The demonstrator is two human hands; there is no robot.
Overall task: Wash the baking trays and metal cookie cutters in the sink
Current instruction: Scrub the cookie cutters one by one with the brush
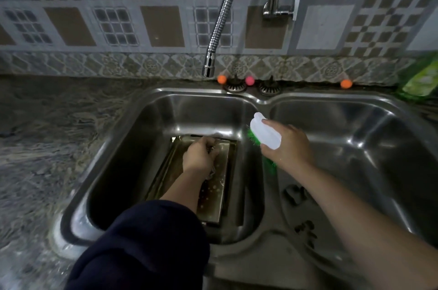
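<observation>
A rectangular metal baking tray (214, 204) lies in the left basin of the steel double sink (132, 128), wet with droplets. My left hand (200, 156) reaches down into the tray with fingers curled round a small metal piece, most likely a cookie cutter (211, 174), which is mostly hidden. My right hand (288, 145) grips a white-backed scrubbing brush (265, 133) with green bristles above the divider between the basins. The brush does not touch the tray.
A flexible chrome faucet hose (209, 65) hangs over the left basin, with no water visible. The right basin (355, 147) holds dark bits near its front. Orange and pink balls (250, 80) sit by the back rim. A green packet (419, 79) stands at the far right. Stone counter (47, 135) on the left.
</observation>
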